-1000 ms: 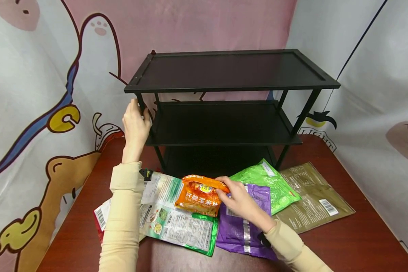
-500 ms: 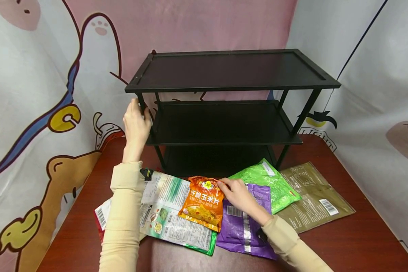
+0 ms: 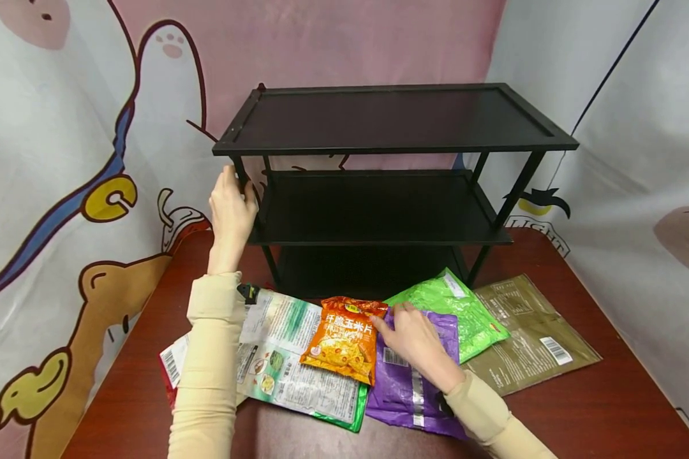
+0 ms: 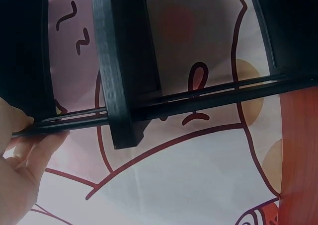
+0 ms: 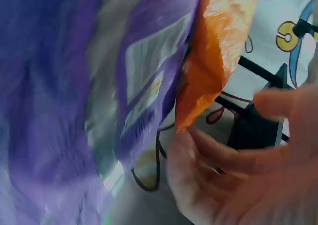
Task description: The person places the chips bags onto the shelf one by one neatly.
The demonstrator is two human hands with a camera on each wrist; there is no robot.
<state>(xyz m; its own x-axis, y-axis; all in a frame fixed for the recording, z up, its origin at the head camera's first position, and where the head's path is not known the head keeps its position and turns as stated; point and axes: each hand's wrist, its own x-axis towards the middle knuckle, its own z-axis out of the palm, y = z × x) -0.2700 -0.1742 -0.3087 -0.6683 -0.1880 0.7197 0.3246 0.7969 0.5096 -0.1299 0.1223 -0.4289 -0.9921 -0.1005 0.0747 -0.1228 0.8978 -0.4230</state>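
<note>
At the upper left of the head view my left hand (image 3: 232, 207) grips the front left post of the black shelf rack (image 3: 379, 121). The left wrist view shows thumb and fingers pinching around a thin black post (image 4: 89, 120). An orange bag of corn chips (image 3: 344, 341) lies front up on a white and green food pouch (image 3: 307, 382). My right hand (image 3: 416, 338) is at the bag's upper right edge, over a purple pouch (image 3: 413, 401). In the right wrist view its fingertips are right at the orange corner, with another digit held apart.
Right of the purple pouch lie a bright green bag (image 3: 453, 312) and a brown pouch (image 3: 528, 338), overlapping. A red and white package (image 3: 175, 363) is partly hidden under the left sleeve. The three-tier rack stands on the reddish-brown table (image 3: 620, 401), before a printed cloth.
The orange bag, at first bent over with its top edge in my right hand, has come down front up. The right hand has let go and shifted slightly right. My left hand stays put.
</note>
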